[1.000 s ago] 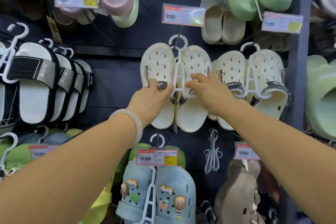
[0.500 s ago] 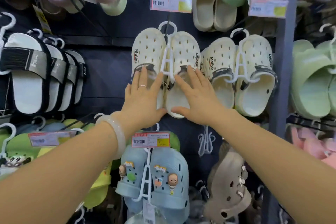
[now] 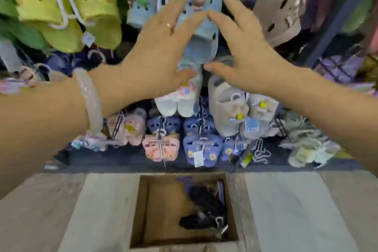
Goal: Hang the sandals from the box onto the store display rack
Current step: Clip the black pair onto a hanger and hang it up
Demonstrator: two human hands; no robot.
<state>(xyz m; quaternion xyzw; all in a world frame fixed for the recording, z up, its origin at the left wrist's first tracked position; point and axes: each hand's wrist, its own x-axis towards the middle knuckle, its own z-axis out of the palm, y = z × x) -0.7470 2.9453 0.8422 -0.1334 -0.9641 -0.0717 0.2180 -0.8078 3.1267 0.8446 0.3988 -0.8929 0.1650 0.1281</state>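
Note:
An open cardboard box (image 3: 141, 210) stands on the floor below me. A dark pair of sandals (image 3: 206, 208) with a white hanger hook lies inside it. My left hand (image 3: 155, 51) and my right hand (image 3: 243, 47) float with fingers spread and nothing in them. They are in front of a light blue pair of clogs (image 3: 196, 26) on the display rack (image 3: 335, 20). The cream clogs I touched before are out of view above.
Yellow-green clogs (image 3: 67, 6) hang at upper left, a beige clog (image 3: 284, 4) at upper right. Several small pink, purple and grey children's pairs (image 3: 204, 149) fill the rack's lowest rows. A pale wood-look floor (image 3: 286, 210) surrounds the box.
Both hands let go of the cream clogs on the hook. The view swung down from the upper rack to the lower rows, the floor and the box.

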